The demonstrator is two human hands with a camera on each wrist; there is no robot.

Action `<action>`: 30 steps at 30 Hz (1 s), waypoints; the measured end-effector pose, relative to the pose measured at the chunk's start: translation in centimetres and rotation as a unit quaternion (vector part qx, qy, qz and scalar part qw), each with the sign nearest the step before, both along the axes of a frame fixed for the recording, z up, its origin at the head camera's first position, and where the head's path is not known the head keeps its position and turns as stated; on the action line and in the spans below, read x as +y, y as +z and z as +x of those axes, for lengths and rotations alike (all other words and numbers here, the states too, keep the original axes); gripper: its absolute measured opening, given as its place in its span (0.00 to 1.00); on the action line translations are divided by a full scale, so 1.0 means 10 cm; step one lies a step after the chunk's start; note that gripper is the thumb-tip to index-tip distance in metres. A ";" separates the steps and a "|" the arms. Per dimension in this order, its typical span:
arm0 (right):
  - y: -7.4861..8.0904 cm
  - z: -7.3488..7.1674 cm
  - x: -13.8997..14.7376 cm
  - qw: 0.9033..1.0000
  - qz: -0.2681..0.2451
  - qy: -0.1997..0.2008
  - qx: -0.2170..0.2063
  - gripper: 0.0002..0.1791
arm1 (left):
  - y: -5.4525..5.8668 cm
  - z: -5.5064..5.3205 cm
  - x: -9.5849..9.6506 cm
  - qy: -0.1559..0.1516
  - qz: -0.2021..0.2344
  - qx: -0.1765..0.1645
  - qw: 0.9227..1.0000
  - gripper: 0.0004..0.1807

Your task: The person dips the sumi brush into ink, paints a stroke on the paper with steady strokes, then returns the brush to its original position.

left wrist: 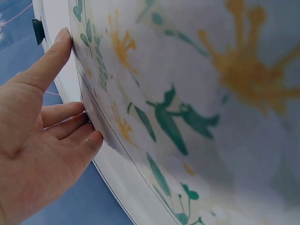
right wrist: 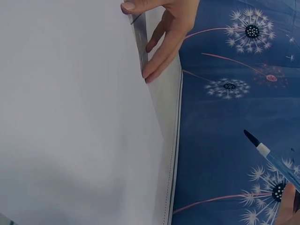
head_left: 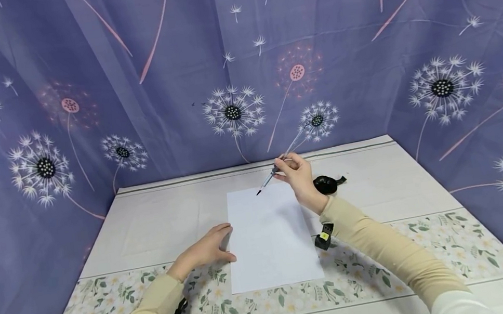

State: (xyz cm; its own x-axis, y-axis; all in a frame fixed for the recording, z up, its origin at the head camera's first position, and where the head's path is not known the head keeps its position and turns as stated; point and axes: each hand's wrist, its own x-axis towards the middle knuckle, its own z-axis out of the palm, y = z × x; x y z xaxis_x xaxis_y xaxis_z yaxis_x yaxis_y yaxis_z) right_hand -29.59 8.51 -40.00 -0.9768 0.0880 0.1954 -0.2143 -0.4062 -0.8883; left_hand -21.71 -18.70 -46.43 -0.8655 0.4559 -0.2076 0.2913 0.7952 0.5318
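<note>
A blank white sheet of paper [head_left: 271, 243] lies on the table. My right hand [head_left: 297, 175] pinches a paintbrush [head_left: 267, 180] with a bluish, see-through handle above the sheet's far part. Its dark pointed tip slants down to the left, seemingly just off the paper. In the right wrist view the brush [right wrist: 271, 157] shows a pale collar behind its black bristles. At the sheet's left edge rests my left hand [head_left: 208, 247], thumb and fingers spread and relaxed. The left wrist view shows this hand [left wrist: 42, 126] with its fingertips on the table surface.
A round black object [head_left: 325, 185] with a short tab lies beyond the sheet, right of my right hand. The white table cover [head_left: 155, 216] has a flowered band [head_left: 101, 311] across it. A purple dandelion-patterned curtain [head_left: 172, 125] encloses the back and sides.
</note>
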 end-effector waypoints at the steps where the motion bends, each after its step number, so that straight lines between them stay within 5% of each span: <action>1: 0.00 0.01 -0.01 1.000 0.005 0.002 -0.001 0.08 | 0.00 0.00 0.00 -0.001 0.000 0.001 1.000 0.50; 15: -0.08 0.00 -0.15 0.999 0.028 0.020 0.000 0.02 | 0.02 0.01 0.00 -0.005 -0.012 0.010 1.000 0.50; 30: -0.18 0.04 -0.27 0.997 0.068 0.032 -0.002 0.09 | 0.02 0.01 0.02 0.004 -0.004 0.007 1.000 0.50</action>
State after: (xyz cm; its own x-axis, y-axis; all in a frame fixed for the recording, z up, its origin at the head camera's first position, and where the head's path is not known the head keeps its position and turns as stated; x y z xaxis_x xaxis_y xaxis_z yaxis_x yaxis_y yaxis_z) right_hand -29.16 5.84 -41.76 -0.9804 -0.0012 0.1968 -0.1876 -0.2956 -0.9367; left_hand -21.63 -18.48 -46.22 -0.8720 0.4471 -0.1996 0.2917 0.8018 0.5217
